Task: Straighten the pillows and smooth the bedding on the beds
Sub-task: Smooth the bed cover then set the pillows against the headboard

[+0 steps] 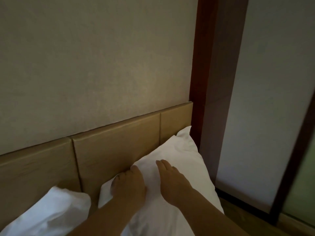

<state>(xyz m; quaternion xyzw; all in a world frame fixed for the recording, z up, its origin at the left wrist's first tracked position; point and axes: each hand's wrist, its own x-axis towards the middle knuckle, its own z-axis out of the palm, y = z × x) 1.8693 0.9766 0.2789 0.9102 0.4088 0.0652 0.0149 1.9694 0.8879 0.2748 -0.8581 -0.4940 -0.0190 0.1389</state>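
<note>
Two bare hands rest on a white pillow [177, 155] at the head of a bed. The left hand [128, 183] lies palm down on the pillow's left edge, its fingers [134, 168] curled over that edge where it meets the headboard [117, 142]; it grips nothing that can be seen. The right hand [172, 181] lies flat on the pillow's middle, fingers straight and pressed together.

The pillow leans tilted against the tan, panelled headboard. Its upper corner rises just beside the dark red-brown post [202, 82], and its right edge runs close along the pale panel [265, 116] next to that post, so little room shows on that side. Its lower edge passes out of view under the forearms.

A second pillow [51, 212], white and rumpled, lies at lower left, apart from the first; a strip of headboard shows between them. Above the headboard the wall [93, 57] is bare. A strip of wooden floor [242, 213] shows at lower right.
</note>
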